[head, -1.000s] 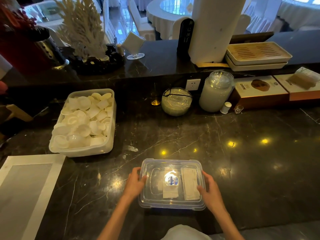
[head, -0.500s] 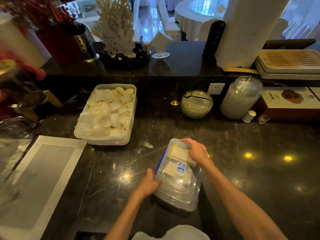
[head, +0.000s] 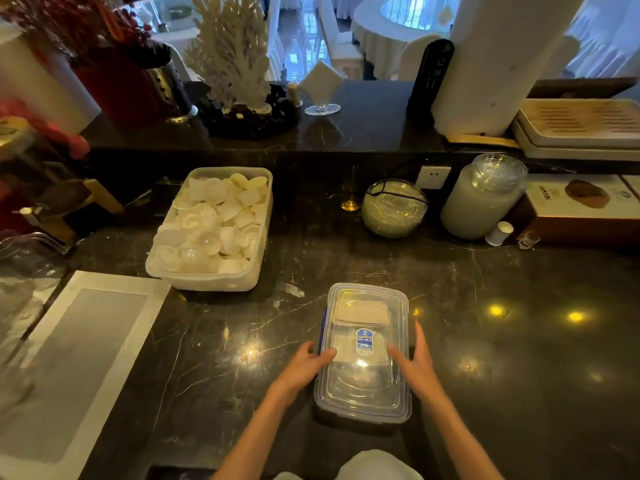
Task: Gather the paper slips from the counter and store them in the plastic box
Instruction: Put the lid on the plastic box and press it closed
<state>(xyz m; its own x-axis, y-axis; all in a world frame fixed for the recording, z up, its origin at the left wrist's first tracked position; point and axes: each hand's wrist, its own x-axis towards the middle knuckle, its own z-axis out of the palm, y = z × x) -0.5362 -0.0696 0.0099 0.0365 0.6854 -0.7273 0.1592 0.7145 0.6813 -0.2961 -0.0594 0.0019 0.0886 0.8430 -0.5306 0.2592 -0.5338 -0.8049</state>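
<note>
A clear plastic box (head: 363,389) with its lid on lies lengthwise on the dark marble counter, long side pointing away from me. Through the lid I see paper slips (head: 362,311) lying at the far end, and a blue label sits on the lid. My left hand (head: 304,367) presses against the box's left side with the thumb on the lid. On the right side my right hand (head: 414,365) rests, fingers spread along the lid's edge. Both hands hold the box between them.
A white tub of small white cups (head: 211,230) stands to the far left of the box. A pale placemat (head: 79,358) lies at the left. At the back stand a glass bowl (head: 393,207), a lidded jar (head: 485,195) and a brown carton (head: 581,209).
The box has been turned from crosswise to lengthwise. My right hand slid from its far end to its right side, and my left hand now lies on the left side.
</note>
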